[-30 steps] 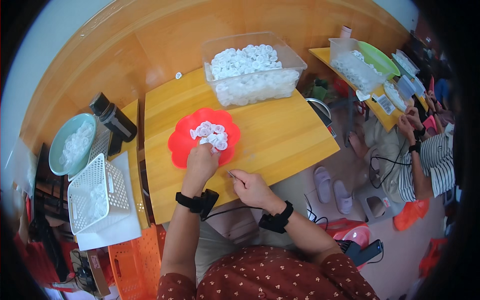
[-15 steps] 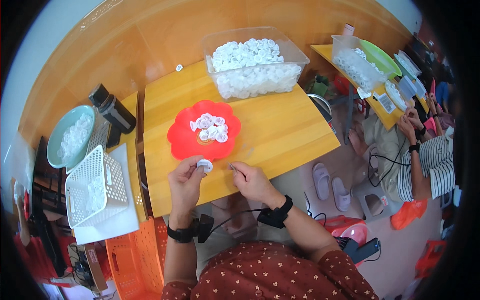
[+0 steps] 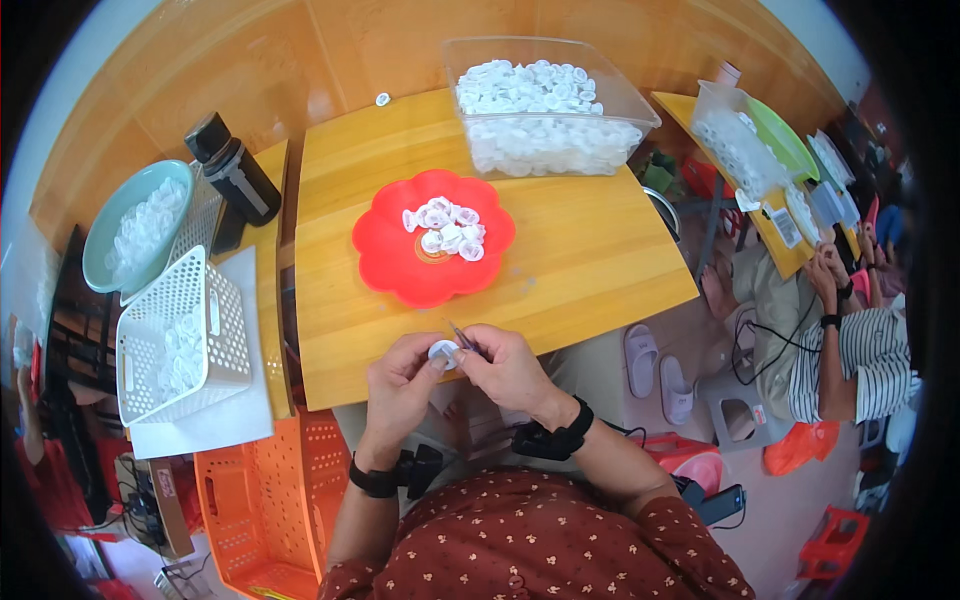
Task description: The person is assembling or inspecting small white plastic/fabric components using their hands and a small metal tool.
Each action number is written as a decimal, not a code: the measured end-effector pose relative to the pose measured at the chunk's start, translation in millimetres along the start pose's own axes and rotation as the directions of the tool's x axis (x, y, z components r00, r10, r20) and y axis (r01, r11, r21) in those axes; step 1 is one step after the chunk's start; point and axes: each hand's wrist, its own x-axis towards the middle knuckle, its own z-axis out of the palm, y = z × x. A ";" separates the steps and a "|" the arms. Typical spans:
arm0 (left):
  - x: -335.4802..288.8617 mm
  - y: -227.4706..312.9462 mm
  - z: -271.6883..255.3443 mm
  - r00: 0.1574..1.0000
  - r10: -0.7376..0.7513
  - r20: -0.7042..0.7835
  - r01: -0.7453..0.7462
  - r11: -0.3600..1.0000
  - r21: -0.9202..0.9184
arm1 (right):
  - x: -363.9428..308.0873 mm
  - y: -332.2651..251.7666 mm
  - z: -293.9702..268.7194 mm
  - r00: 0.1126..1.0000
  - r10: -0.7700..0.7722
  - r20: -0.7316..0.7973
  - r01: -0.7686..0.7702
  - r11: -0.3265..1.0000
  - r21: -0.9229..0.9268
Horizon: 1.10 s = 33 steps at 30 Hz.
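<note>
Between the thumb and fingers of my left hand (image 3: 397, 388) is a small round white plastic piece (image 3: 441, 349), held near the table's front edge. My right hand (image 3: 512, 378) is closed on a thin pointed metal tool (image 3: 465, 339), its kind too small to make out. The right thumb and fingertips meet the white piece, beside the left thumb. Just beyond my hands lies a red flower-shaped plate (image 3: 390, 265) with several similar white pieces (image 3: 452, 238) heaped in its middle.
A clear plastic bin (image 3: 640, 112) full of white pieces stands at the table's back. To the left are a black bottle (image 3: 240, 175), a teal bowl (image 3: 100, 235), a white basket (image 3: 225, 350) and an orange crate (image 3: 250, 490). Another person (image 3: 850, 340) sits at a right-hand table.
My hands have come together, the right one moving left with the tool up to the white piece. The whole view has shifted slightly.
</note>
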 end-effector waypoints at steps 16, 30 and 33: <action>10.5 -23.3 -19.0 0.992 0.066 0.103 -0.040 0.972 -0.233 | -21.3 -5.0 -1.0 0.997 -0.067 0.035 0.076 0.914 -0.398; 9.7 -23.2 -19.4 0.988 0.092 0.127 -0.064 0.976 -0.208 | -17.1 -7.5 0.3 0.996 0.024 0.082 0.010 0.919 -0.395; 10.3 -23.3 -19.5 0.988 0.087 0.127 -0.058 0.974 -0.219 | -17.3 -10.2 2.1 0.996 0.004 0.088 0.032 0.913 -0.407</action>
